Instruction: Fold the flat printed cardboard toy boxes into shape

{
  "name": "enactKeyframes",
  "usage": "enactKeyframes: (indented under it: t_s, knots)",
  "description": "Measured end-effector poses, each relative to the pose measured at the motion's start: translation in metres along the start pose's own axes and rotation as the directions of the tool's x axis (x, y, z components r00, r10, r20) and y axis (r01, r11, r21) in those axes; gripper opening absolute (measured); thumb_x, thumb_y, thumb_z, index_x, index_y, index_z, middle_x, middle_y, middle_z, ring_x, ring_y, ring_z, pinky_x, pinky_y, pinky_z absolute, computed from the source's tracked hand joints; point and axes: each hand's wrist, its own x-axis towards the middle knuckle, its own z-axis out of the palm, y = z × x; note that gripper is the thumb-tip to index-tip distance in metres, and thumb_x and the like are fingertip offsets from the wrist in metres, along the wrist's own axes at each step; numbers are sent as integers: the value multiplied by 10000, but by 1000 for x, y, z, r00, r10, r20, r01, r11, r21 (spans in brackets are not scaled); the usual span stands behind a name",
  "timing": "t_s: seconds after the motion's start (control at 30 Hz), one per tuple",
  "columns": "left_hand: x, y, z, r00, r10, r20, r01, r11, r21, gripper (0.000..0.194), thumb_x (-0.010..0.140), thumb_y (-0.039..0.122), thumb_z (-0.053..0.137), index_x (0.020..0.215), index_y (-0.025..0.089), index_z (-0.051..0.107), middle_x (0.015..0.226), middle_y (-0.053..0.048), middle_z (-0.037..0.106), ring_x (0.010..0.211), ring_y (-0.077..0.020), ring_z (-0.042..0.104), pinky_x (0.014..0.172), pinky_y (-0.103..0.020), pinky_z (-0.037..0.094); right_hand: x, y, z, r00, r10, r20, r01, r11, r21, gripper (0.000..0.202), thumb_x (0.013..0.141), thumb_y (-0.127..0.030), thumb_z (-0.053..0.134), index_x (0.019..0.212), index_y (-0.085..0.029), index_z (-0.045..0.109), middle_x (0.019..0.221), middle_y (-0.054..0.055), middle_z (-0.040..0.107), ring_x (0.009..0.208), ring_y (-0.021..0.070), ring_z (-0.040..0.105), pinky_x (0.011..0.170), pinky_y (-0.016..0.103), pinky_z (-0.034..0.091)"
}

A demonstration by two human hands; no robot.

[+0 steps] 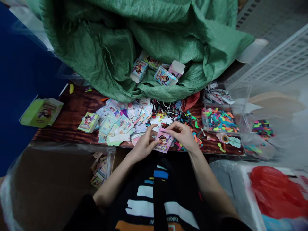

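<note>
A small pink cardboard box (164,141) with a cartoon figure on its front is held upright near the table's front edge. My left hand (145,143) grips its left side, thumb across the front. At the top edge, my right hand (183,136) is closed with thumb and forefinger pinched on the box's end; whether the flap is fully closed I cannot tell. Left of my hands lies a spread of printed cards (121,123), with a yellow-green box (89,122) beside it. Small colourful plastic pieces (192,120) and dark cords (166,107) lie just beyond and to the right.
A large green woven sack (96,61) covers the back, with several small boxes (165,76) in its fold. Clear bins (220,120) of colourful pieces stand right. A larger green box (43,112) sits at far left. Below are a cardboard carton (53,186) and red plastic bag (276,189).
</note>
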Motion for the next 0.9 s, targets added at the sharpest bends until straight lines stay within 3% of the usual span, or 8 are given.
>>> enactKeyframes:
  t_s: [0.1,0.23,0.47,0.53,0.7,0.8,0.9]
  knots:
    - [-1,-1,-1,1000,-7,-6,7,999,-42,579,921,277,601,1422,247,314,1120,-67,624,828,-149,689,777,-297,549,-1,2,-1,996,78,40,-82,991,102,271,714,-449,812,708,-195,715,777,30,740,716,167,642,692,294,495]
    - [-1,-2,-2,999,-31,-37,28,998,-64,596,915,273,606,1431,248,309,1154,-77,618,815,-147,684,770,-300,561,-7,10,7,992,119,-49,-108,977,186,223,744,-438,784,774,-218,758,845,39,769,789,190,671,767,327,519]
    - [0,-7,-2,997,51,-61,-53,998,-30,625,931,262,585,1480,251,286,1135,-75,634,876,-167,677,800,-316,570,-19,10,17,994,-26,-110,39,992,121,137,815,-378,746,860,-253,778,1006,46,776,1014,221,687,957,393,509]
    - [0,-7,-2,995,85,-56,-83,996,22,604,942,264,573,1484,253,308,1163,-85,641,925,-181,674,826,-328,568,-22,9,14,994,-57,-89,64,994,84,145,836,-382,730,898,-260,778,1024,48,768,1030,220,681,964,400,507]
    - [-2,-1,-7,980,190,61,-199,948,248,356,957,237,545,1311,213,561,1271,-110,654,1133,-236,625,1001,-398,499,-23,11,5,992,-111,65,114,992,-49,151,860,-371,702,886,-241,775,969,62,749,940,216,685,870,379,525]
    - [-2,3,-13,981,149,123,-180,941,288,337,959,208,521,1288,216,593,1271,-95,664,1164,-232,614,1031,-390,475,-20,-5,6,990,-124,70,133,981,-141,159,871,-366,683,841,-232,764,902,58,740,876,215,676,816,372,517]
    - [-2,7,-27,995,92,40,-100,952,289,402,959,276,526,1354,215,560,1252,-96,665,1097,-230,639,961,-368,514,-32,-46,8,973,-230,-38,226,971,-77,155,909,-359,639,844,-262,741,843,31,707,817,195,650,753,350,516]
